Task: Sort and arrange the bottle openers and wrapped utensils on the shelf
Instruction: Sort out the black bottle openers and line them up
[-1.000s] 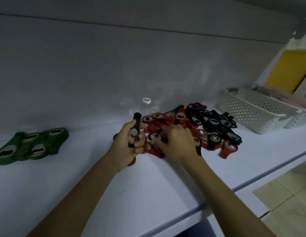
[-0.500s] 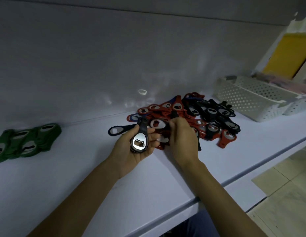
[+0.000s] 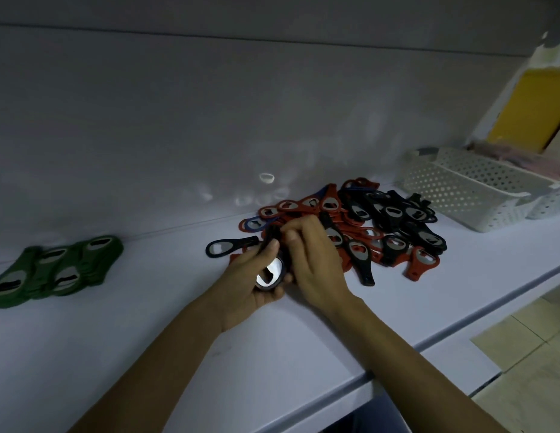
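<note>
Right hand (image 3: 316, 264) has left the pile (image 3: 369, 226), now pinching the handle of the black opener (image 3: 270, 274) the left hand (image 3: 245, 287) grips. Advise stacking flush, near the back edge of the shelf (image 3: 184, 354).

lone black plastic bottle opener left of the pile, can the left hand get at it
Probably yes: the lone black plastic bottle opener lies just beyond the left hand, nothing between them, though that hand already grips another metal-faced black opener.
</note>
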Tool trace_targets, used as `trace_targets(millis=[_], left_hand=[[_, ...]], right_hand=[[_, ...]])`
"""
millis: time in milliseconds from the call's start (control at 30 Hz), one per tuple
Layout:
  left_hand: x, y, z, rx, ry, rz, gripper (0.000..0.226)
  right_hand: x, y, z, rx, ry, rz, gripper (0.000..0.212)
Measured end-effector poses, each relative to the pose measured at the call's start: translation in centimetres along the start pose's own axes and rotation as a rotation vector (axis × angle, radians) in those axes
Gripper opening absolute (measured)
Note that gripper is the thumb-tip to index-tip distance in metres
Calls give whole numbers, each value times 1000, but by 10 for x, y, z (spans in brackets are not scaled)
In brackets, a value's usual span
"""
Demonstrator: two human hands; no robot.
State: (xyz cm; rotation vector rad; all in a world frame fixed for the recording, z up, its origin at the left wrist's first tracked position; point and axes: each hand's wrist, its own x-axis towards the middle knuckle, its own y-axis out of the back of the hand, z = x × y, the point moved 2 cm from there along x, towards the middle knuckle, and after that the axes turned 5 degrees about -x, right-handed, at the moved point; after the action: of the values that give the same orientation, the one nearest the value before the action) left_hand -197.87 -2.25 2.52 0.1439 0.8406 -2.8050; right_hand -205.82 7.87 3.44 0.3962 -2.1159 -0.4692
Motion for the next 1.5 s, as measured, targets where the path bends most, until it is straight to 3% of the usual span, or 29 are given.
trace_targets(millis=[100, 200, 300, 367, 433, 500, 567, 667, 733, 767, 833, 900, 1000, 1067, 1133, 1200, 1300, 1433, 1500], left_hand=[[2, 8, 16, -217, -146, 163, 31], [-1, 27, 34, -358, -324, 362, 22], [-7, 38, 43, -515, -375, 432, 17], [-10, 42, 47, -624, -399, 427, 14], [-11, 43, 48, -656, -391, 380, 15], [-12, 39, 46, -596, -328, 293, 23], [-11, 33, 42, -549, -261, 244, 29], [-7, 21, 33, -528, -156, 224, 31], [-3, 15, 24, -541, -58, 210, 36], [-2, 11, 19, -554, -10, 196, 40], [0, 9, 9, -500, 50, 195, 44], [1, 8, 2, -317, 67, 211, 26], [0, -2, 1, -232, 69, 152, 19], [-2, -8, 2, -248, 48, 126, 38], [-3, -10, -1, -292, 39, 129, 36], [-2, -10, -5, -362, 53, 127, 23], [1, -11, -9, -372, 28, 156, 24], [2, -10, -13, -392, -39, 157, 22], [3, -8, -11, -432, -36, 139, 30]], right_hand=[[16, -3, 3, 67, -216, 62, 20], [35, -26, -2, -254, -151, -267, 19], [41, -61, -17, -547, -34, -546, 29], [47, -77, -22, -616, -54, -675, 43], [53, -84, -24, -685, -36, -705, 33], [57, -83, -28, -769, 84, -642, 19], [54, -75, -25, -740, 148, -508, 21], [50, -46, -16, -427, -8, -229, 20], [39, -23, -17, -223, -16, -55, 18], [32, -14, -21, -189, 41, -49, 18], [14, -5, -27, -201, 200, -250, 24], [5, 3, -24, -174, 231, -432, 34], [11, 16, -6, -26, -36, -309, 39], [13, 22, 17, -319, -200, -139, 32], [10, 27, 41, -680, -369, -215, 33], [6, 26, 53, -740, -445, -324, 27], [5, 24, 44, -769, -304, -240, 18], [6, 34, 17, -664, -111, 107, 20], [0, 30, -2, -564, 62, 146, 14]])
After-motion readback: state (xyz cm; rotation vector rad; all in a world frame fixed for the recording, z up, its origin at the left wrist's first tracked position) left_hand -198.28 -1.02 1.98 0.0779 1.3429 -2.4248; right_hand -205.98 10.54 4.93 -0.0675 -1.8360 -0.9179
